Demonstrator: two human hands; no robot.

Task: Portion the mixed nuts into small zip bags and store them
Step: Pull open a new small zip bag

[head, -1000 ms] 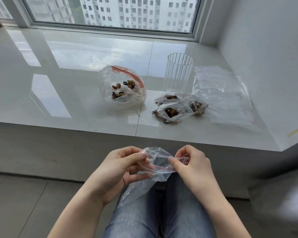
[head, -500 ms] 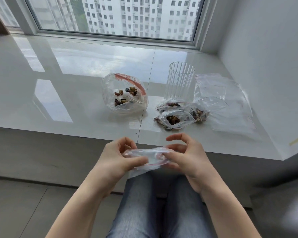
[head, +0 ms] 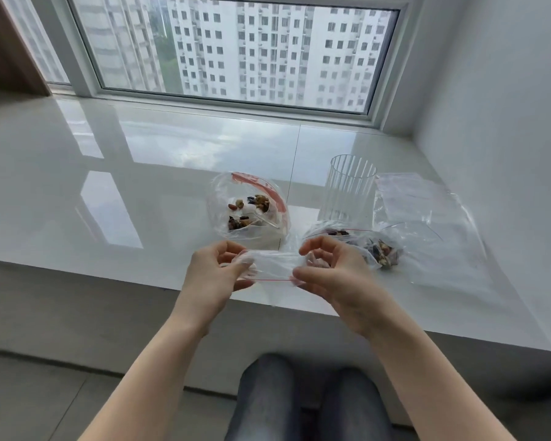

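A small clear zip bag [head: 269,268] with a red line along its nearer edge is stretched flat between the two hands, held in the air over the front edge of the white counter [head: 134,198]. The left hand [head: 212,273] pinches the bag's left end with thumb and curled fingers; the right hand [head: 331,276] pinches its right end the same way. No nuts show inside it.

Just beyond the small bag, on the counter, sits a larger open bag [head: 247,210] with a red strip at its mouth and mixed nuts [head: 248,211] in the bottom. To the right of the small bag lie filled small bags [head: 379,249] of nuts, partly hidden by the right hand. Behind those stands an upright ribbed clear cup [head: 349,189]. Further right of the cup, flat clear plastic bags [head: 427,224] lie spread on the counter.
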